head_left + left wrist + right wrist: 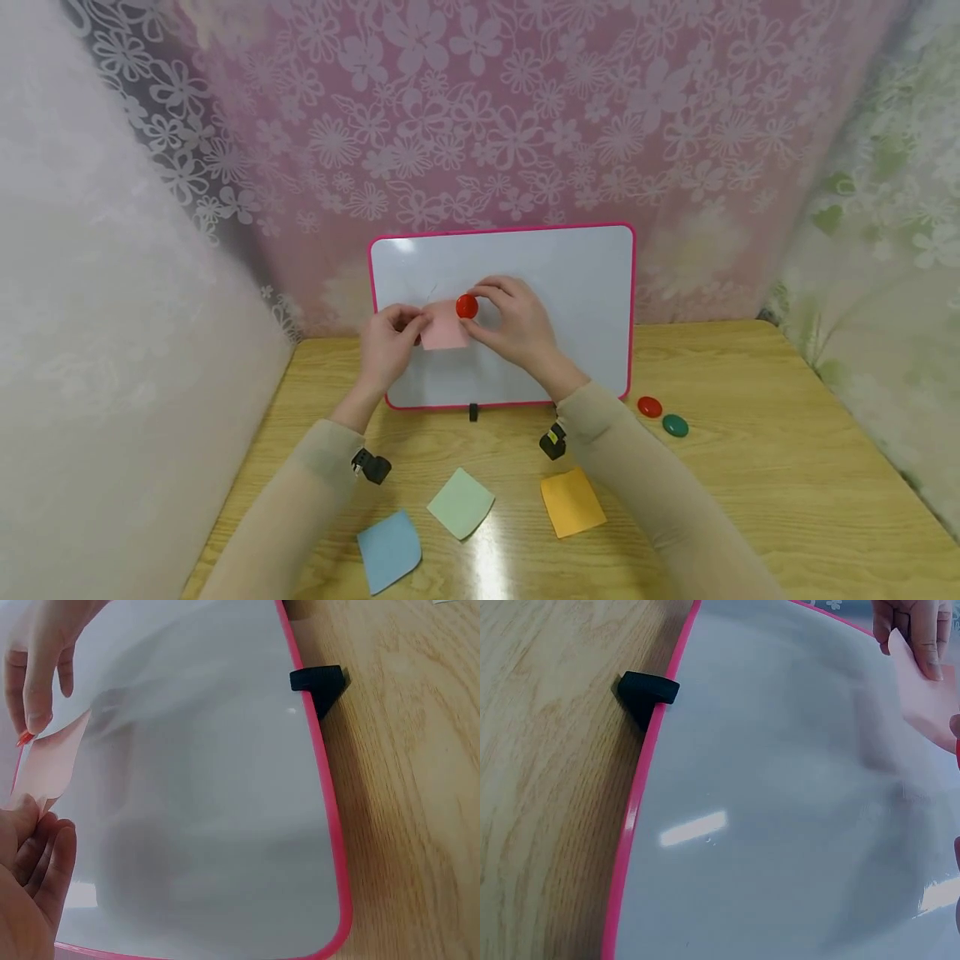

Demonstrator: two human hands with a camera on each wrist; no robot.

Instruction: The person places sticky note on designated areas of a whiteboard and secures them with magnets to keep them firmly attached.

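A pink sticky note (444, 329) is held up in front of the pink-rimmed whiteboard (581, 312). My left hand (387, 346) pinches the note's left edge between thumb and fingers. At the note's upper right corner, my right hand (517, 323) grips a round red magnet (467, 306) between thumb and fingers. From the left wrist view, the note (56, 761) bends away from the board surface, with the magnet (25, 738) at its far end. In the right wrist view most of the right hand lies outside the frame.
Another red magnet (649, 407) and a green magnet (676, 425) lie on the wooden table right of the board. Blue (390, 552), pale green (461, 503) and orange (572, 502) sticky notes lie nearer me. Black feet (473, 412) support the board's lower edge.
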